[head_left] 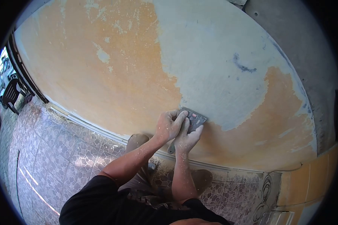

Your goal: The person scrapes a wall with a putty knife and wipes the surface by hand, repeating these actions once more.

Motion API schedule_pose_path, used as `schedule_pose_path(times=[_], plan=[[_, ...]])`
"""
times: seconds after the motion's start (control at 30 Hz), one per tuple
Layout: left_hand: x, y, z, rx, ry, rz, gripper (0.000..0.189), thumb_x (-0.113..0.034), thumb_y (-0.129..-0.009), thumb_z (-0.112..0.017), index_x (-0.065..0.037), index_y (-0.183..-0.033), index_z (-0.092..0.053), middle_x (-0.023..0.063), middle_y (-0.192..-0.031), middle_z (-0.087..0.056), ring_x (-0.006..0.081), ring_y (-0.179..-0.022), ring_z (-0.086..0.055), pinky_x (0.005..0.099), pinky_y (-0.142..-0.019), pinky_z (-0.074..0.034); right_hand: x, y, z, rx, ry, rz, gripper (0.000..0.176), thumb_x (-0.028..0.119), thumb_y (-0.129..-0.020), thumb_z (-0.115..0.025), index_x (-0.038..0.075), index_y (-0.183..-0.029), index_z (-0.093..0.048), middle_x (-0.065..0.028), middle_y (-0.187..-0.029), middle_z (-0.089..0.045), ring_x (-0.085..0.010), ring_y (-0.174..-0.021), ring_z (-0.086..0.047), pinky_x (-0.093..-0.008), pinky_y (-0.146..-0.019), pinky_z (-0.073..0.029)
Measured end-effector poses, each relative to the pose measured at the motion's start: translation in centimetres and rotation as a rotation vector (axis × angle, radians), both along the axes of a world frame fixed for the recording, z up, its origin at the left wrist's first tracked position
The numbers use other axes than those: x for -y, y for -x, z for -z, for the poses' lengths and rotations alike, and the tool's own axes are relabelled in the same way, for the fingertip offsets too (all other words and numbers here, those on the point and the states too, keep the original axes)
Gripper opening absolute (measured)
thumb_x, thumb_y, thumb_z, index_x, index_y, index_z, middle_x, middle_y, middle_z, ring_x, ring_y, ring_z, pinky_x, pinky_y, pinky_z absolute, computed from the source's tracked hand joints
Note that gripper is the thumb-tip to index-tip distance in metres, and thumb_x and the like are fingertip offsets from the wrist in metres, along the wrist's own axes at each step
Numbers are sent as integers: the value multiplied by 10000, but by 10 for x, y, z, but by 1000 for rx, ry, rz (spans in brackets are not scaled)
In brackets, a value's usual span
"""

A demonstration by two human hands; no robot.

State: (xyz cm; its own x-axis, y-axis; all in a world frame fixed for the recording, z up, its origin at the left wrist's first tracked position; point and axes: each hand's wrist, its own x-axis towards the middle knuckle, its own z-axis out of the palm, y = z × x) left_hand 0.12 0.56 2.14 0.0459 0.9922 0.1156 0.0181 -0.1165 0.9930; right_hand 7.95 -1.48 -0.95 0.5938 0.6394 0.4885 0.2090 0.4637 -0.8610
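Both hands grip a wide-bladed scraper (197,119), its dark flat blade laid against the wall (218,90). My left hand (169,125) is closed, its fingertips pinching the blade's left side. On the lower side, my right hand (187,139) is wrapped round the tool. Part of the handle (171,147) shows below the hands; the rest is hidden. Orange paint (112,75) covers the wall on the left and lower right, while a pale bare patch spreads above the blade. Dust and flakes cling to my hands and forearms.
Patterned stone-look flooring (56,150) with scattered debris runs along the wall's foot. A dark plastic chair (13,93) stands far left. At the lower right lie a coiled cable (266,189) and an orange-painted ledge (308,178). My knees are close to the wall.
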Motion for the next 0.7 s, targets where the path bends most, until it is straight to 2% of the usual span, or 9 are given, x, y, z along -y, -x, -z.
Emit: schedule_pose_path(times=[0.13, 0.2, 0.33, 0.4, 0.47, 0.6, 0.63, 0.67, 0.7], plan=[[-5, -2, -28, 107, -48, -4, 356, -289, -979, -653, 31, -844, -732, 127, -650, -689, 72, -612, -578, 330, -573, -485, 2, -2, -29, -12, 121, -35, 314, 180, -999, -668, -63, -1160, -550, -137, -1056, -691, -184, -946, -670, -335, -810, -539], [-3, -3, -18, 114, -86, 0, 348, -288, -978, -654, 30, -857, -733, 132, -660, -695, 72, -612, -578, 332, -572, -484, 3, -3, -27, 24, 137, -11, 314, 183, -1001, -663, -65, -1158, -554, -140, -1062, -691, -183, -953, -670, -337, -814, -539], [-5, -6, -9, -71, -35, 2, 341, -274, -977, -658, 25, -825, -720, 129, -641, -684, 55, -616, -565, 327, -547, -460, 4, -2, -18, 28, 72, 11, 312, 187, -996, -671, -61, -1150, -560, -150, -1069, -691, -175, -946, -667, -336, -800, -539], [-9, -12, -20, 171, -147, -31, 350, -269, -975, -666, 29, -799, -711, 117, -611, -667, 50, -602, -544, 322, -530, -447, -2, -4, -33, -25, 6, 15, 308, 186, -993, -676, -61, -1140, -564, -145, -1035, -699, -173, -918, -673, -327, -788, -541], [-7, -9, -23, 127, -117, -1, 356, -268, -975, -674, 37, -796, -709, 102, -593, -650, 47, -588, -522, 310, -518, -438, -2, -8, -45, -68, 77, -74, 311, 187, -991, -680, -61, -1137, -566, -134, -986, -708, -171, -886, -681, -322, -768, -544], [-10, -10, 0, 50, -91, 18, 366, -256, -990, -669, 35, -770, -699, 37, -586, -628, 36, -576, -499, 286, -497, -419, 6, -7, -4, -20, 140, 18, 332, 220, -968, -717, -51, -1094, -574, -164, -964, -720, -211, -880, -715, -338, -740, -544], [-11, -8, 1, 78, -33, 37, 368, -260, -997, -665, 27, -768, -697, 20, -588, -618, 35, -563, -496, 273, -483, -409, 1, -8, -6, 91, 35, 73, 338, 237, -958, -729, -46, -1067, -578, -165, -910, -725, -220, -807, -731, -336, -659, -561], [-8, -4, 4, 95, 38, 60, 370, -264, -1005, -661, 18, -767, -695, 3, -590, -609, 34, -549, -492, 261, -469, -399, 4, -12, -5, -35, 115, -16, 329, 240, -962, -718, -44, -1047, -576, -150, -843, -723, -211, -720, -730, -332, -558, -568], [-10, -3, 2, 127, 79, 117, 346, -273, -1026, -647, 3, -826, -707, -4, -665, -612, 52, -568, -514, 232, -506, -404, 11, -14, -26, -95, 217, -95, 329, 243, -962, -715, -45, -1036, -574, -147, -819, -719, -202, -680, -724, -327, -521, -566]])
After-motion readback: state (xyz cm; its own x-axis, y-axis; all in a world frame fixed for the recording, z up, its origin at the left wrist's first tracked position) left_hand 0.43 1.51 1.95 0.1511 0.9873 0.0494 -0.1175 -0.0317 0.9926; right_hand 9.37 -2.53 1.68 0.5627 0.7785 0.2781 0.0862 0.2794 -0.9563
